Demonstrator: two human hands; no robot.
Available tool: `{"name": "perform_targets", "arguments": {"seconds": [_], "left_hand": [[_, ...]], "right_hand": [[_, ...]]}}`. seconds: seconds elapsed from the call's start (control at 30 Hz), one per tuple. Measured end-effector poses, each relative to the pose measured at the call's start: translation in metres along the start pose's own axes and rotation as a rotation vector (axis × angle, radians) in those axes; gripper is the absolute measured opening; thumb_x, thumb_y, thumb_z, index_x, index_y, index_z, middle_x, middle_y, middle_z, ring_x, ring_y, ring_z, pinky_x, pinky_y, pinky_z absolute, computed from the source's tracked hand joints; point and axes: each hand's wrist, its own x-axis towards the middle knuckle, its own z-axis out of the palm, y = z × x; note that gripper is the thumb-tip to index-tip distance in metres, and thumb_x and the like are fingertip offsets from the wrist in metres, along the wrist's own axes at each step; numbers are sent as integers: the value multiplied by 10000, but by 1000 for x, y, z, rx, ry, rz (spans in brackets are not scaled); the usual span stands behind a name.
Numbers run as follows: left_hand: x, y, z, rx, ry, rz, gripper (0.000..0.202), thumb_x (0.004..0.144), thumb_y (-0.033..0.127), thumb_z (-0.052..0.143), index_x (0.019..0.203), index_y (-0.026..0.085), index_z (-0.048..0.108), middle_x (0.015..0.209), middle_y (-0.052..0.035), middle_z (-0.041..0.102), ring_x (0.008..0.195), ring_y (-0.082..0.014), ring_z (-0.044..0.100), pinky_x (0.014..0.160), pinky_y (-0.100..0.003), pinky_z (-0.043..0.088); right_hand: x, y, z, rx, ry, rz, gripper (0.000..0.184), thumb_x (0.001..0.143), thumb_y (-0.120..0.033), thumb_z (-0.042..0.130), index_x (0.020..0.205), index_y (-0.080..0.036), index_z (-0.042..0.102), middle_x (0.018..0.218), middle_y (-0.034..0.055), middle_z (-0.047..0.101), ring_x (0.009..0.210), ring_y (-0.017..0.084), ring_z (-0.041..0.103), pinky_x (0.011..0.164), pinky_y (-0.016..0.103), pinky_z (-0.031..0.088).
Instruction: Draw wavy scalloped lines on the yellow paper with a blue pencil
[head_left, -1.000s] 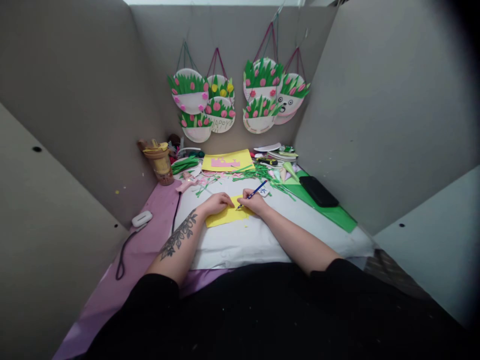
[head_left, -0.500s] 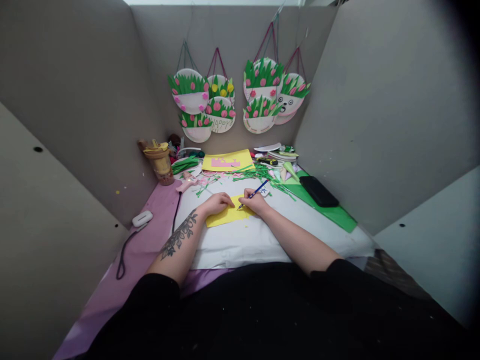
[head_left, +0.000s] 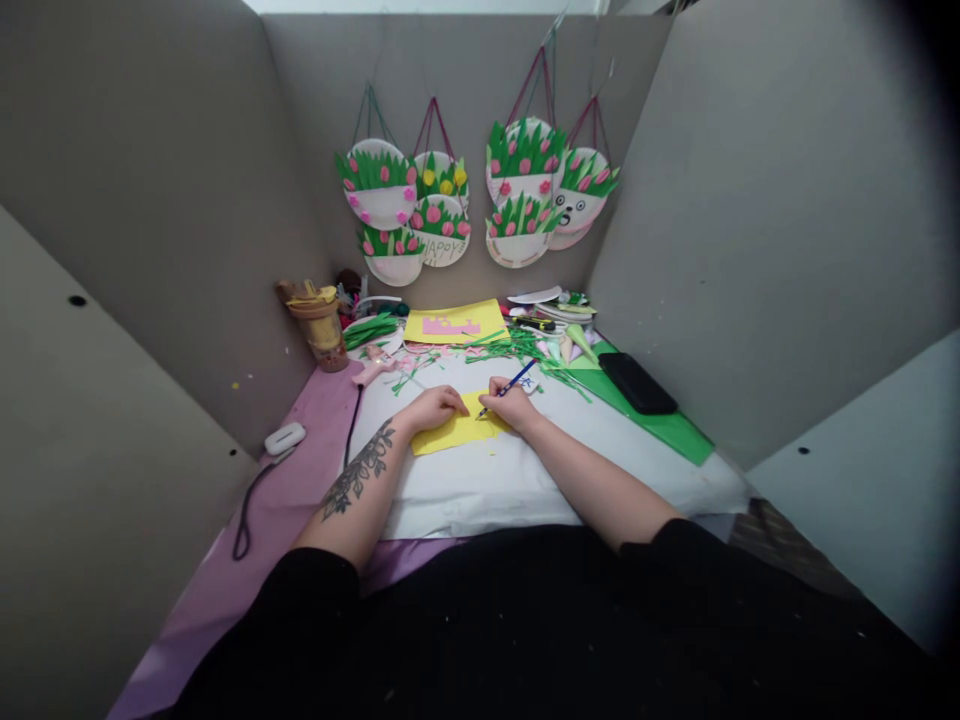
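Observation:
A small yellow paper sheet [head_left: 450, 433] lies on the white sheet [head_left: 510, 480] that covers the table. My left hand [head_left: 433, 407] rests flat on the yellow paper's upper left part, fingers lying together and pressing it down. My right hand [head_left: 511, 402] is closed round a blue pencil [head_left: 512, 385], whose tip touches the yellow paper near its top edge. The two hands sit close together, almost touching.
Green paper scraps [head_left: 525, 350], a larger yellow sheet with a pink cutout [head_left: 454, 322], a pink glue gun [head_left: 371, 368] with a black cord, a brown cup [head_left: 321, 320], a black case [head_left: 636, 382] on green paper and a white device [head_left: 283, 437] lie around. Paper-plate flower baskets [head_left: 442, 200] hang on the back wall.
The pencil tip has shifted very slightly on the yellow paper. Both hands otherwise stay where they were.

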Motion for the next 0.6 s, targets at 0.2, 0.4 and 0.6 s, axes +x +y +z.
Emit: {"name": "perform_targets", "arguments": {"seconds": [0.2, 0.4, 0.6], "left_hand": [[0, 3, -1, 15, 6, -3, 397, 701, 19, 450, 905, 190, 744, 1005, -48, 648, 899, -135, 604, 900, -257, 450], [-2, 2, -8, 25, 257, -58, 360, 675, 0, 423, 804, 158, 720, 875, -40, 669, 848, -141, 605, 853, -271, 471], [-5, -4, -20, 73, 471, -177, 297, 696, 29, 422, 730, 150, 691, 829, -53, 661, 836, -170, 600, 840, -312, 471]], "right_hand": [[2, 4, 1, 19, 15, -5, 223, 572, -264, 579, 517, -204, 371, 483, -68, 339, 506, 91, 316, 484, 227, 250], [6, 7, -5, 70, 186, -9, 257, 611, -306, 588, 523, -211, 366, 487, -63, 366, 508, 99, 343, 501, 236, 291], [7, 11, -9, 138, 246, 13, 337, 694, -455, 602, 579, -218, 393, 473, -53, 446, 469, 103, 394, 489, 235, 327]]}}
